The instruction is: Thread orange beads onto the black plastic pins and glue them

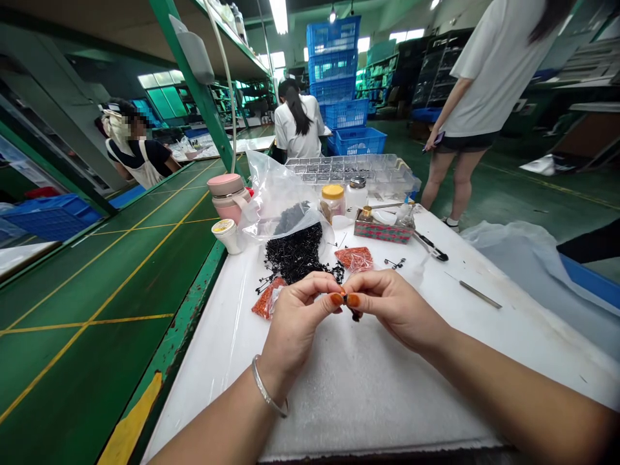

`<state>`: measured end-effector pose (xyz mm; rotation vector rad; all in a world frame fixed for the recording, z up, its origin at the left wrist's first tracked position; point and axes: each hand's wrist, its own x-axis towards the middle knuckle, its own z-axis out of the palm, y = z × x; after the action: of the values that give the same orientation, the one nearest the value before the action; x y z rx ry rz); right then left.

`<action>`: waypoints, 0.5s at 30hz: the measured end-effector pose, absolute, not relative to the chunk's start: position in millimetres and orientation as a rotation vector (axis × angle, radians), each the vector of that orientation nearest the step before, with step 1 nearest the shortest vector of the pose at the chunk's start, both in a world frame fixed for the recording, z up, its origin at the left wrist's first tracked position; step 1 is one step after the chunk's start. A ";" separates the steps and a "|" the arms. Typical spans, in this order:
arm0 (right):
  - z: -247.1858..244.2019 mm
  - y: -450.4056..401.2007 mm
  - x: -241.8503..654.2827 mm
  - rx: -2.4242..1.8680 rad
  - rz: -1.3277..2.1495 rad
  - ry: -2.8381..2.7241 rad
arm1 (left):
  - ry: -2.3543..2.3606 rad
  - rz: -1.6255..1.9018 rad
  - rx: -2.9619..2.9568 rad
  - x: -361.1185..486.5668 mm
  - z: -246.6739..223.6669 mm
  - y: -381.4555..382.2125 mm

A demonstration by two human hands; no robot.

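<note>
My left hand (301, 311) and my right hand (394, 309) meet over the white tabletop, fingertips pinched together. Between them is a small black part (356, 316), mostly hidden by the thumbs; a bit of orange shows at the fingertips. Just beyond lies a heap of thin black parts (293, 255), spilling from a clear plastic bag (276, 177). One bag of orange pieces (355, 259) rests behind my hands, and a second orange bag (264, 303) is beside my left hand. A few loose black parts (397, 263) lie past my right hand.
A pointed metal tool (479, 294) and a utility knife (433, 248) lie at right. Behind stand a small box (382, 230), a yellow-lidded jar (332, 201), a pink mug (229, 197) and a divided tray (353, 169). A green belt (111, 278) runs along the left. Several people are nearby.
</note>
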<state>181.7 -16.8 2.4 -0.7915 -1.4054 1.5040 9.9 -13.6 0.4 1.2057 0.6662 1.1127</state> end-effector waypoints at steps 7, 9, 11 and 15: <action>1.3 -19.4 181.4 -0.808 1.487 -1.417 | 0.662 1.117 1.256 10.1 -0.7 -14.3; 0.9 -18.7 180.9 -0.807 1.500 -1.396 | 0.669 1.136 1.274 9.5 -1.1 -14.3; 0.3 -17.4 180.5 -0.800 1.518 -1.379 | 0.667 1.150 1.280 9.2 -1.6 -14.2; -1.8 -16.0 180.5 -0.794 1.556 -1.358 | 0.647 1.155 1.256 9.5 -2.3 -13.7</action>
<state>180.5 -16.0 -1.8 -0.7936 -1.3576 1.5558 9.5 -13.7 -2.3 1.2560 0.6471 1.1550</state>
